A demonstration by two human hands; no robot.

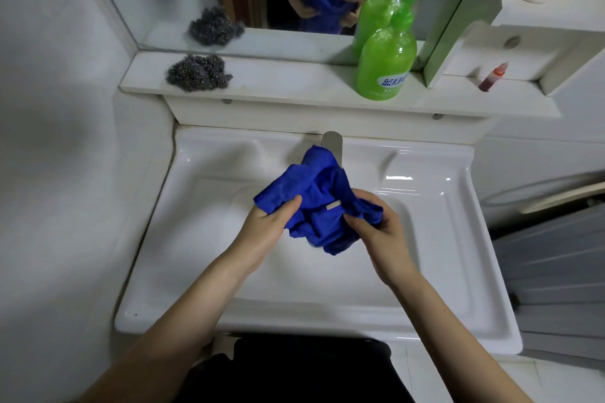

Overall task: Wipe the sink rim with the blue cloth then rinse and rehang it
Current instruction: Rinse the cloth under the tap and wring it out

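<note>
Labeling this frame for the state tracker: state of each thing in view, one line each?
blue cloth: bunched, held by both hands over the basin
left hand: gripping the cloth
right hand: gripping the cloth
faucet: no water visible
sink: basin holds no standing water
green bottle: upright on the shelf, capped
steel wool: resting on the shelf
small red bottle: upright, capped

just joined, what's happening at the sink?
A person holds a crumpled blue cloth in both hands over the white sink basin, left hand and right hand each gripping a side. The grey metal faucet sits just behind it; no running water is visible. A green soap bottle stands on the shelf.
</note>
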